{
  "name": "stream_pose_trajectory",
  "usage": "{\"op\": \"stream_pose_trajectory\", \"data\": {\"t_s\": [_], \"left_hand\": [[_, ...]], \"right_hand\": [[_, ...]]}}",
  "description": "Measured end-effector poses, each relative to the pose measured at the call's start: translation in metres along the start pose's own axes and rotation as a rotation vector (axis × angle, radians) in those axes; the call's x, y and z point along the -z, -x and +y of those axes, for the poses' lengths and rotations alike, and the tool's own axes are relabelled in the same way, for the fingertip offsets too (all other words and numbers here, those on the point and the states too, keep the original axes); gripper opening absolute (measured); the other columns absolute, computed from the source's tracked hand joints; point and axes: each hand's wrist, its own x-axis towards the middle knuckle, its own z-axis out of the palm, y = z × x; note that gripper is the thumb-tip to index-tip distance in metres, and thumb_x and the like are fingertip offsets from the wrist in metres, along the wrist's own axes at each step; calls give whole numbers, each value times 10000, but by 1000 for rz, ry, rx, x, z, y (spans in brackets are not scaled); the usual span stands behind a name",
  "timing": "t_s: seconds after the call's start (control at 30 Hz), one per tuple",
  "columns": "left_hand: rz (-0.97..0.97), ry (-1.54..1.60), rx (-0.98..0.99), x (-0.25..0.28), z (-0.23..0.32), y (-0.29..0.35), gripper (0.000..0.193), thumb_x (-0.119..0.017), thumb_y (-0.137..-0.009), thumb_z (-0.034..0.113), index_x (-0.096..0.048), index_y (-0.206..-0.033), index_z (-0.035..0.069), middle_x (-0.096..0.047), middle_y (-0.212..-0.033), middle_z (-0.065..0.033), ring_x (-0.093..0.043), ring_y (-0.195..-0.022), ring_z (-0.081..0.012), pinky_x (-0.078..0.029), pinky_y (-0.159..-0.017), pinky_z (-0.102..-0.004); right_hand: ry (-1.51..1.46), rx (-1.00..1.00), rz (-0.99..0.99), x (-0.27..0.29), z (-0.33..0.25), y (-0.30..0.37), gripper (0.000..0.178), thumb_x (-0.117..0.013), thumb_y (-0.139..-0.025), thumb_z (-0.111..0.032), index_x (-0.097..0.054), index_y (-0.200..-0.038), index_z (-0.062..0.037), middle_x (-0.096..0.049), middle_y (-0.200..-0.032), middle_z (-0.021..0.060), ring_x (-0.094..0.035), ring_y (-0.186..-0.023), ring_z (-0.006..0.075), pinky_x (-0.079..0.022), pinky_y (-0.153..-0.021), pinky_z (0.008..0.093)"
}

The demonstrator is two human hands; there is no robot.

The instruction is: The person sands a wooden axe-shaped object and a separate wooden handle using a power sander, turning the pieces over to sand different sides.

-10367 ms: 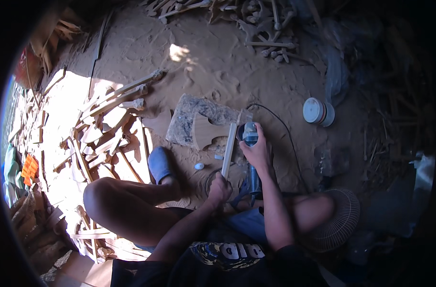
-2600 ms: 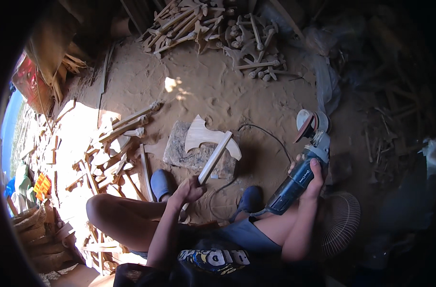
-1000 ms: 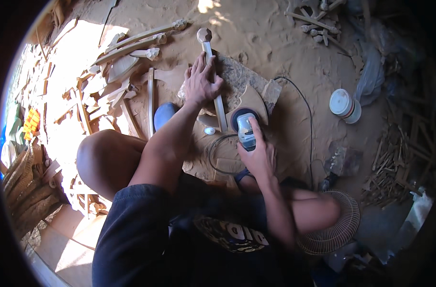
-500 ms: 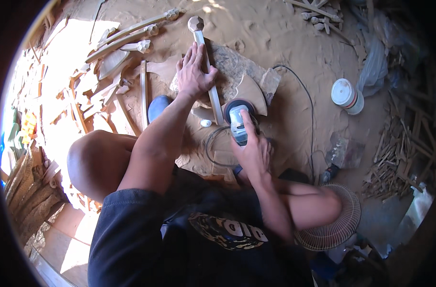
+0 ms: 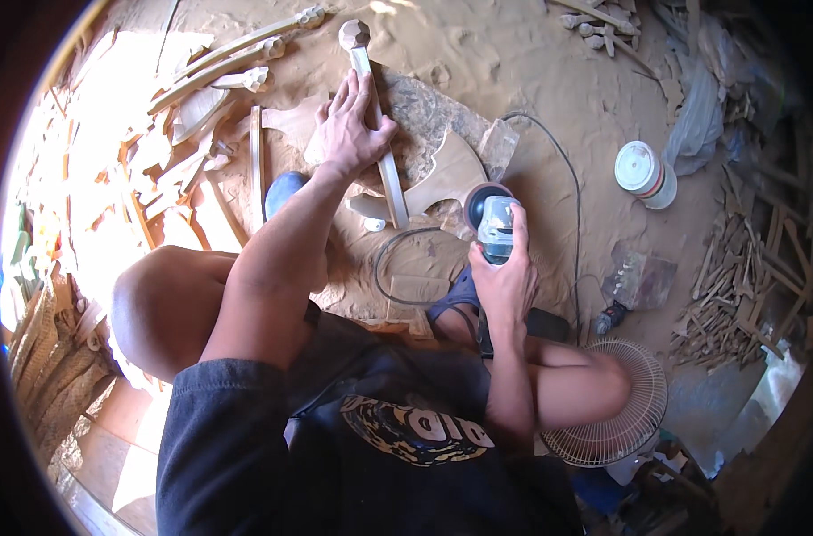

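The wooden axe (image 5: 387, 179) lies across a rough slab (image 5: 424, 103) on the sandy floor (image 5: 540, 71). Its long handle slants from the knob (image 5: 354, 34), out past the slab's far left corner, toward the person and a little rightward, ending by the slab's near edge. The right wing of the blade (image 5: 455, 168) fans out toward the slab's right end, and that's the spot that counts, to my eye: its lower tip sits just left of the grinder's (image 5: 498, 234) disc (image 5: 476, 205), ahead of the right grip (image 5: 504, 281) and slightly left of it. That grip is plainly the nearer one to the blade; the left grip (image 5: 353, 134) is on the handle, farther up toward the knob. The left fingers are spread flat over the wood, pressing rather than wrapped. The right ones are curled over the grinder's head, forefinger stretched along the casing. Whether the disc touches the wood, I can't tell from here. A dark cable (image 5: 578, 223) runs over the sand to the right.
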Motion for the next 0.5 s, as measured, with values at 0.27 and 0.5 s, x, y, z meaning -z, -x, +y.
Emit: {"op": "stream_pose_trajectory", "data": {"t_s": [0.27,0.5], "left_hand": [[9,26,49,-1,-1,2,951,-666,-853,463,-388,-1689,108,-349,-1761,-193,-353,-1622,-301,-278,-1279,-544],[1,43,67,0,0,1,962,-654,-844,491,-378,-1693,132,-341,-1772,-158,-337,-1627,-299,-245,-1293,-543]], "right_hand": [[-97,184,76,7,10,3,869,-854,-825,-242,-477,-1608,-239,-753,-1260,251,-754,-1006,477,-603,-834,557],[4,268,-109,-13,-34,9,843,-855,-832,-266,-508,-1600,-291,-771,-1105,257,-734,-922,500,-586,-786,583]]}}
